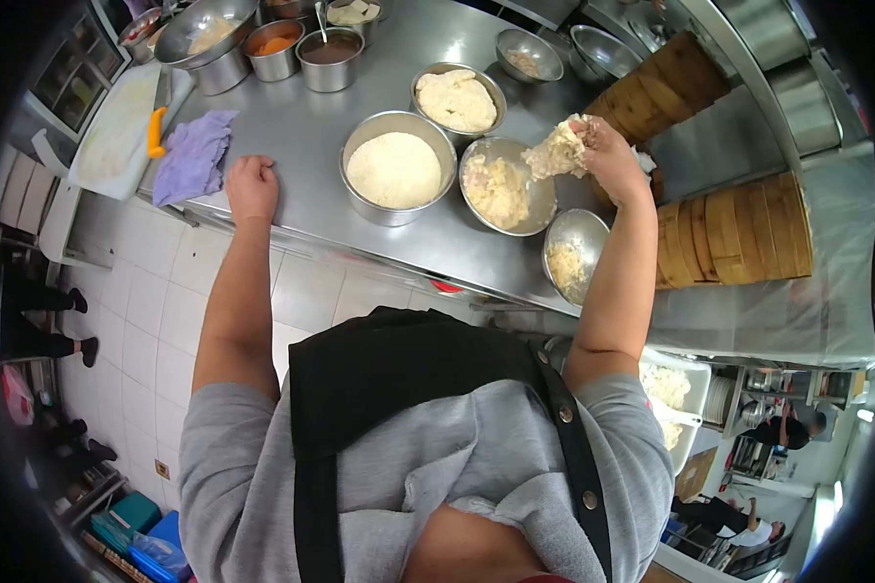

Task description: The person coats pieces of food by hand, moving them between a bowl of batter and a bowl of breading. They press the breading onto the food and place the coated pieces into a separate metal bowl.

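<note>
My right hand (614, 163) is closed around a clump of pale, sticky batter-like mixture (557, 151). It holds the clump above the right rim of a steel bowl (544, 216) with more of this lumpy mixture (497, 191). Loosely curled into a fist, my left hand (252, 188) rests at the counter's front edge, just right of a purple cloth (194, 155); nothing shows in it. Between the hands stands a deep steel pot (355, 197) of pale crumbs (395, 169). Behind it is a bowl (501, 102) with a smooth, pale mass (457, 100).
A small tilted bowl (593, 233) with yellowish bits sits at the front edge. Bamboo steamers (734, 233) are stacked on the right. On the left, an orange-handled knife (156, 133) lies by a white cutting board (117, 136). Several steel containers (331, 73) line the back.
</note>
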`<control>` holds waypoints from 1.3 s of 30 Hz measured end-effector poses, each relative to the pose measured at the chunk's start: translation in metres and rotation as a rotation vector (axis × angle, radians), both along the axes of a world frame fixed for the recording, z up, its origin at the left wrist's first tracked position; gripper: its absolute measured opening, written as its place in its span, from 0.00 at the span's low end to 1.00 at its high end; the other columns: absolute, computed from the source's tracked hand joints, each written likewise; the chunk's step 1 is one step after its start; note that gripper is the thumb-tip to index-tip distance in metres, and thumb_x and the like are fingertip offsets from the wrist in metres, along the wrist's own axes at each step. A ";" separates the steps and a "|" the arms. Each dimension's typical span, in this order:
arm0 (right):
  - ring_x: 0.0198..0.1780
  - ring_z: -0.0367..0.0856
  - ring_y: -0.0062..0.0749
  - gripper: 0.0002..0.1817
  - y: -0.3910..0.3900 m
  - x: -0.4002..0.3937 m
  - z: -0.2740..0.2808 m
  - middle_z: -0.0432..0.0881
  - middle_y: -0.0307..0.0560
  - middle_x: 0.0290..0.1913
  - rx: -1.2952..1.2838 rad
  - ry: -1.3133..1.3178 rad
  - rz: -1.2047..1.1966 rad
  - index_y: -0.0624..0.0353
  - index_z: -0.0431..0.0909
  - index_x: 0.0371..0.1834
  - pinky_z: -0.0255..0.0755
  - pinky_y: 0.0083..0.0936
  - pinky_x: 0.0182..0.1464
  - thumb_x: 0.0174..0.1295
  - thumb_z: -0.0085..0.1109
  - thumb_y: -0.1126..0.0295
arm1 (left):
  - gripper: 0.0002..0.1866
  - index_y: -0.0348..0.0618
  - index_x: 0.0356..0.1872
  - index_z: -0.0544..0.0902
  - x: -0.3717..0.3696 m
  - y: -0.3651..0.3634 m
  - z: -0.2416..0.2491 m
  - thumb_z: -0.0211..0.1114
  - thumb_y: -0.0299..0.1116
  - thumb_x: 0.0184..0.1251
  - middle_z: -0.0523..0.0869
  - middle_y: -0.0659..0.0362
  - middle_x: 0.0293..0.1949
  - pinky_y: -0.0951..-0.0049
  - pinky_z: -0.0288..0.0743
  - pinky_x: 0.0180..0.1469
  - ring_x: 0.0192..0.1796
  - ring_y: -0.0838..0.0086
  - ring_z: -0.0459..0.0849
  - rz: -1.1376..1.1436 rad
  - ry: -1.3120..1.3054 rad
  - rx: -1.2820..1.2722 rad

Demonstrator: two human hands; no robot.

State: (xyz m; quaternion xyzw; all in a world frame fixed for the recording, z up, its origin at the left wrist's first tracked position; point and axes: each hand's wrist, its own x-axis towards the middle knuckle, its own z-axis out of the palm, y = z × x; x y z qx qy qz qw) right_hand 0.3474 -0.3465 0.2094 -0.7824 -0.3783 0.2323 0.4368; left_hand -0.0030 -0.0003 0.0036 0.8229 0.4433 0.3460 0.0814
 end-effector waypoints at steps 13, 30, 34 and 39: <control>0.53 0.75 0.25 0.24 0.096 -0.067 0.003 0.77 0.39 0.52 0.173 0.074 0.324 0.62 0.72 0.58 0.73 0.23 0.52 0.55 0.58 0.82 | 0.06 0.50 0.32 0.85 -0.001 0.004 -0.009 0.61 0.28 0.55 0.82 0.59 0.38 0.58 0.70 0.51 0.48 0.59 0.78 -0.009 -0.040 -0.030; 0.40 0.80 0.33 0.12 0.141 -0.107 -0.044 0.82 0.49 0.38 0.034 -0.116 0.343 0.63 0.78 0.40 0.72 0.26 0.46 0.52 0.52 0.83 | 0.05 0.48 0.30 0.84 0.000 -0.003 -0.001 0.60 0.28 0.57 0.82 0.58 0.36 0.59 0.71 0.49 0.45 0.59 0.78 0.007 -0.066 0.025; 0.44 0.82 0.40 0.13 0.147 -0.105 -0.057 0.83 0.54 0.43 -0.224 -0.238 0.371 0.62 0.79 0.43 0.74 0.29 0.50 0.54 0.52 0.79 | 0.05 0.48 0.30 0.84 0.000 -0.004 -0.001 0.60 0.28 0.57 0.82 0.58 0.36 0.59 0.71 0.49 0.45 0.59 0.78 0.008 -0.064 0.020; 0.54 0.79 0.50 0.18 0.173 -0.122 -0.100 0.81 0.61 0.50 -0.459 -0.527 0.421 0.63 0.79 0.50 0.72 0.37 0.57 0.56 0.53 0.71 | 0.05 0.48 0.30 0.84 0.000 -0.003 -0.001 0.60 0.27 0.57 0.82 0.58 0.37 0.59 0.71 0.50 0.45 0.58 0.78 0.008 -0.047 0.010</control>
